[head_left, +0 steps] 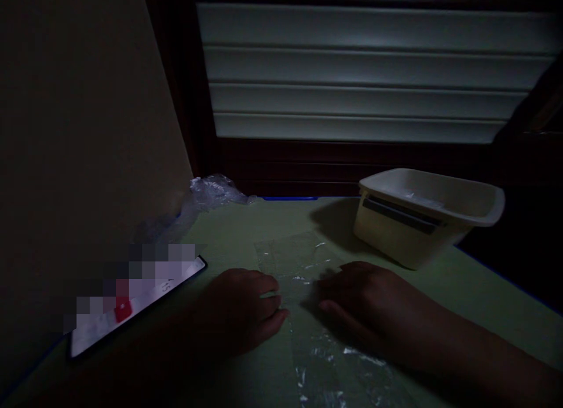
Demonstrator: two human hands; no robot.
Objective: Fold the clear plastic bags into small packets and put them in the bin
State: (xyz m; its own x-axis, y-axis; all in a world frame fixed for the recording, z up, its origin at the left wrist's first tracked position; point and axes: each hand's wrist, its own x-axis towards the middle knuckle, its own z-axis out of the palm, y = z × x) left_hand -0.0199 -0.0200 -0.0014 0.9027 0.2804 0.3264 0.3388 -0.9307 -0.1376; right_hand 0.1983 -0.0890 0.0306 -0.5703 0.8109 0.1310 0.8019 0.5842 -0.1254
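A clear plastic sheet or bag (325, 361) lies flat on the green tabletop (246, 232), stretching from the middle down to the bottom edge. At its left side rests my left hand (253, 308), fingers a little apart and holding nothing. On the right, my right hand (360, 296) lies palm down over the plastic, its fingers stretched toward the left. Nothing shows in its fingers, though the undersides of both hands are hidden. The light is dim.
A cream plastic bin (404, 232) with clear plastic inside stands at the back right. Crumpled clear plastic (215, 191) lies at the back left. A phone or tablet (145, 302), partly blurred out, is on the left beside the wall. Behind the table is a slatted panel (360, 74).
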